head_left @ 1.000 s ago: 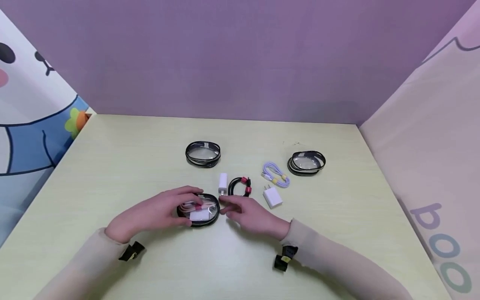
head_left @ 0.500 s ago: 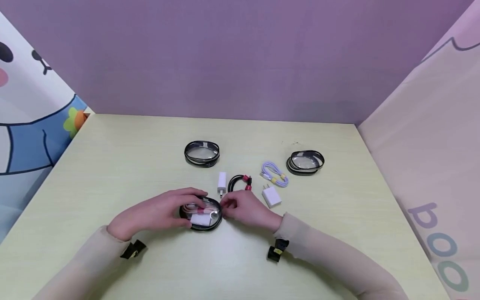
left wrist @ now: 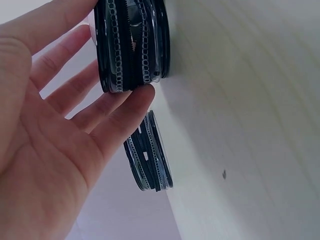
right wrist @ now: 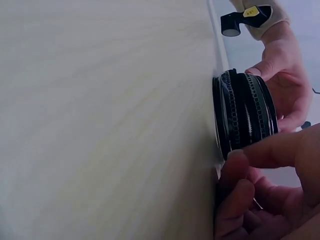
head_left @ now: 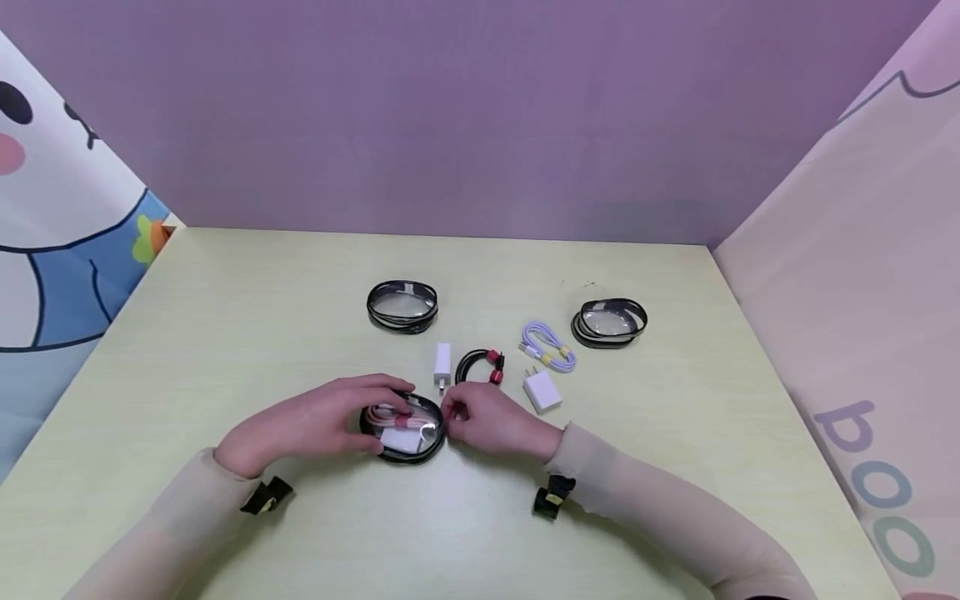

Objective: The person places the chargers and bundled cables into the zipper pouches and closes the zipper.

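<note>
On the table (head_left: pixel 465 533), 2 hands (head_left: pixel 318 423) touch 1 zippered case (head_left: pixel 412 428).

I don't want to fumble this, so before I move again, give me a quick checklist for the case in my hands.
1. Case steadied: ok. Your left hand holds the front case from its left side.
2. Contents inside: ok. A pink cable and a white block show within its outline.
3. Zipper pull in your right hand: cannot tell. The fingertips are at the case's right edge, but no pull shows.
4. Zipper fully closed: cannot tell. Only parts show.
5. Room behind your right hand: not ok, I'd say. The black cable lies very close.
</note>
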Tool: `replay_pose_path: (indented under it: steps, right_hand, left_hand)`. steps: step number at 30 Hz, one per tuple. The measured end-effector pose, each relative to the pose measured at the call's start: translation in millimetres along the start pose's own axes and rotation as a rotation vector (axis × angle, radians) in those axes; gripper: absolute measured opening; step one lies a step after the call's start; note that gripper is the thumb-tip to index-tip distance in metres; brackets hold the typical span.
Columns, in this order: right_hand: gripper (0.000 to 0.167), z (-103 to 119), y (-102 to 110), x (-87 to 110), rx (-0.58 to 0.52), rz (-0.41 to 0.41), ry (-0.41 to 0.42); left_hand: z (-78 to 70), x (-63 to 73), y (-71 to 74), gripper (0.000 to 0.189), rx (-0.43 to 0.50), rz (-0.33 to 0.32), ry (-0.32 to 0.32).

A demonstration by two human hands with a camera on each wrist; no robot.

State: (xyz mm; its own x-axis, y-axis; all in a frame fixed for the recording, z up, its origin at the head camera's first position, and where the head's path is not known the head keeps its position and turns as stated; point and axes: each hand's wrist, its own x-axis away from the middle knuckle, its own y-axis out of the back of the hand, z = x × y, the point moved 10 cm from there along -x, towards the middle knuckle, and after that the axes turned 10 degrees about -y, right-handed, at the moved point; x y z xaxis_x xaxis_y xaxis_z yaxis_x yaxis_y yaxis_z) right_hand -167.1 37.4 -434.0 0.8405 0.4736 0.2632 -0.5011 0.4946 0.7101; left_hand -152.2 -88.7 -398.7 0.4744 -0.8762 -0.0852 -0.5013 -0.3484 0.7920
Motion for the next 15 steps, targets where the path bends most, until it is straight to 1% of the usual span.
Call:
replay_pose_path:
  steps: [8, 11, 15]
  right_hand:
    - [0.012, -2.1, -1.3, -1.0, -0.022, 0.034, -0.028]
    - [0.01, -1.1, -1.7, -1.0, -0.014, 0.024, -0.019]
    - [0.009, 2.4, 0.3, -0.5, 0.012, -0.01, 0.004]
  left_hand:
    - [0.3, -0.2, 0.2, 0.049, -0.003, 0.002, 0.009]
    - [0.4, 0.7, 0.5, 0.049, -0.012, 0.003, 0.01]
    - [0.6, 1.7, 0.0, 0.048, -0.019, 0.009, 0.009]
